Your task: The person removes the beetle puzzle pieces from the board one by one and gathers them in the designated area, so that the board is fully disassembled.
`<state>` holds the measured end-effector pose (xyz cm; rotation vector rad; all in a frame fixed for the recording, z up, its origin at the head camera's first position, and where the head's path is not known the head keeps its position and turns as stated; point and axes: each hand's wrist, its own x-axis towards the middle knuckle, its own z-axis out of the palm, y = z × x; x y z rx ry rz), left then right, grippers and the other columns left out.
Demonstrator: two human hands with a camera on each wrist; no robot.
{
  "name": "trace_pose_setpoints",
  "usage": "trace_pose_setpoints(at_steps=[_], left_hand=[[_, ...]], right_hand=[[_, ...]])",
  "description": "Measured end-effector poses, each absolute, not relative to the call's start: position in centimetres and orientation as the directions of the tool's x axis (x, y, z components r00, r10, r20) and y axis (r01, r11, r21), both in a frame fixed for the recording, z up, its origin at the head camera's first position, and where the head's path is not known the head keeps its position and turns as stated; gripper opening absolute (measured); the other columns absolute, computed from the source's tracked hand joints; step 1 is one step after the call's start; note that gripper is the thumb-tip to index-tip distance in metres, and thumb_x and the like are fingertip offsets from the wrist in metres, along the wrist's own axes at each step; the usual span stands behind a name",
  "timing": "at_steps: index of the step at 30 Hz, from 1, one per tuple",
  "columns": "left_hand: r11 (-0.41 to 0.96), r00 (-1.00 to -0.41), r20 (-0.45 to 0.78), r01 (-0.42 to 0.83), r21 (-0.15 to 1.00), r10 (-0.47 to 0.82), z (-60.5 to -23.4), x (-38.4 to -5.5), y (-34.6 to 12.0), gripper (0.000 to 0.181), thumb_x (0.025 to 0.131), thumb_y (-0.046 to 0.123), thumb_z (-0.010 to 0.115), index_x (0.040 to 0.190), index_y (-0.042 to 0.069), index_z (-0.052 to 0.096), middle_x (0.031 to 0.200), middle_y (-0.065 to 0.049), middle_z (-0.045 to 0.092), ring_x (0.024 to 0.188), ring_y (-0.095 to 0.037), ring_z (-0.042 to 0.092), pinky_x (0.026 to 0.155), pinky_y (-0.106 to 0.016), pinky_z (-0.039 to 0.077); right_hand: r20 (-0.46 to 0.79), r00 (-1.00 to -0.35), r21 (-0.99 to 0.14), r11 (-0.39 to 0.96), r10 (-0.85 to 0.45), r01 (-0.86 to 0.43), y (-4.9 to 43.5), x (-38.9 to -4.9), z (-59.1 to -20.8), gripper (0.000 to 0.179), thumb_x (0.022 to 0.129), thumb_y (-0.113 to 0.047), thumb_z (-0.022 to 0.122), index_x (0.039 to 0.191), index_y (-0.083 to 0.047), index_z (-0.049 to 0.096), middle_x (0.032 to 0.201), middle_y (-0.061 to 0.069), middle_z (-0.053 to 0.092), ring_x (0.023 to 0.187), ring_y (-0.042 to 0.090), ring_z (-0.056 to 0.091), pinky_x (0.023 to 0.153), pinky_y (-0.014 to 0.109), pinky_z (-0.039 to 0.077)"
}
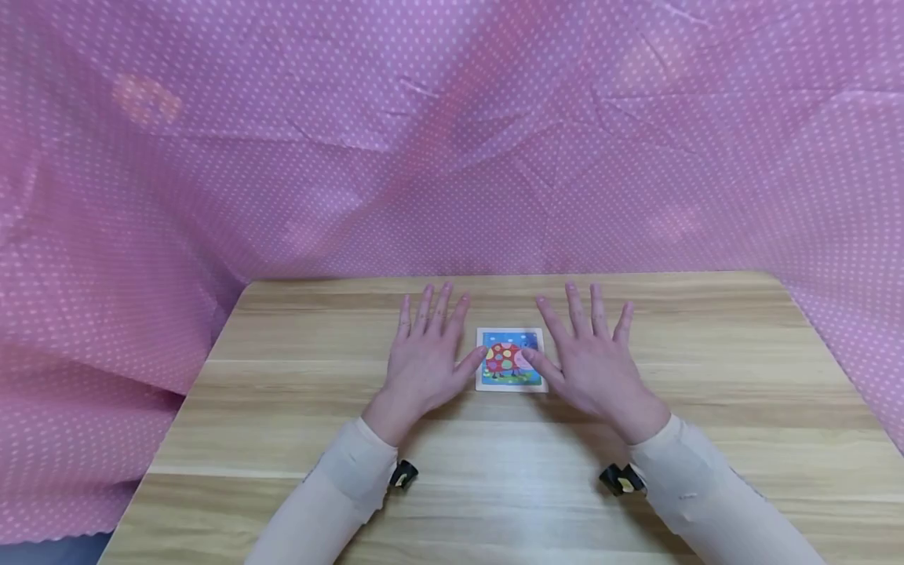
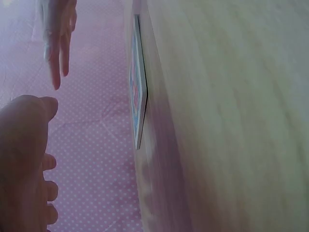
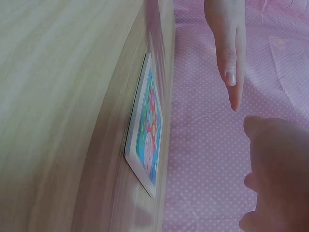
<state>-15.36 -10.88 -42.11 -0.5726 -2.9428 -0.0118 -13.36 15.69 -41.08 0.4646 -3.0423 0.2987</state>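
A square picture puzzle (image 1: 503,365) with a pale border lies flat on the wooden table; it shows a spotted red ladybug on blue and green. My left hand (image 1: 425,362) hovers just left of it, palm down with fingers spread. To its right, my right hand (image 1: 595,362) is held the same way. In the head view both thumbs overlap the puzzle's sides, but the wrist views show a gap between the hands and the puzzle (image 3: 146,128). From the left wrist view, only the puzzle's edge (image 2: 140,87) and a sliver of its face appear. Neither hand holds anything.
The light wooden table (image 1: 304,439) spreads out around the puzzle. Pink polka-dot cloth (image 1: 452,157) hangs behind the table and along its sides. A small black device (image 1: 621,479) sits at the right wrist, and another (image 1: 403,475) at the left.
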Motion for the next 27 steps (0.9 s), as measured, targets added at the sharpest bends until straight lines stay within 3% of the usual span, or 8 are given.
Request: trace_pose_setpoints(at_steps=[13,21,27], left_hand=[[0.898,-0.897,0.052,0.440,0.013,0.439,-41.99,-15.21,-11.11,0.082,0.109,0.066,0.036,0.175,0.019,0.019,0.182,-0.010,0.011,0.170,-0.037,0.010,0.136,-0.060,0.010],[0.897,-0.897,0.040,0.442,0.035,0.440,-42.18,-15.27,-11.07,0.080,0.109,0.062,0.042,0.173,0.017,0.026,0.180,-0.013,0.025,0.166,-0.039,0.027,0.135,-0.059,0.019],[0.891,-0.894,0.064,0.447,0.083,0.443,-42.39,-15.45,-11.00,0.073,0.110,0.056,0.048,0.168,0.013,0.039,0.171,-0.015,0.044,0.158,-0.039,0.044,0.130,-0.058,0.034]], right_hand=[[0.100,-0.943,-0.261,0.906,-0.317,-0.332,15.69,-13.66,-41.28,0.075,0.113,-0.058,0.038,0.174,-0.018,0.022,0.178,0.029,0.011,0.164,0.058,0.000,0.124,0.084,0.004],[0.104,-0.935,-0.318,0.880,-0.338,-0.353,15.89,-13.90,-41.68,0.071,0.114,-0.052,0.042,0.173,-0.015,0.027,0.179,0.027,0.015,0.163,0.059,0.008,0.128,0.079,0.009],[0.138,-0.927,-0.363,0.853,-0.349,-0.375,15.90,-14.03,-41.68,0.068,0.114,-0.048,0.047,0.169,-0.008,0.035,0.175,0.027,0.029,0.163,0.054,0.022,0.131,0.070,0.019]])
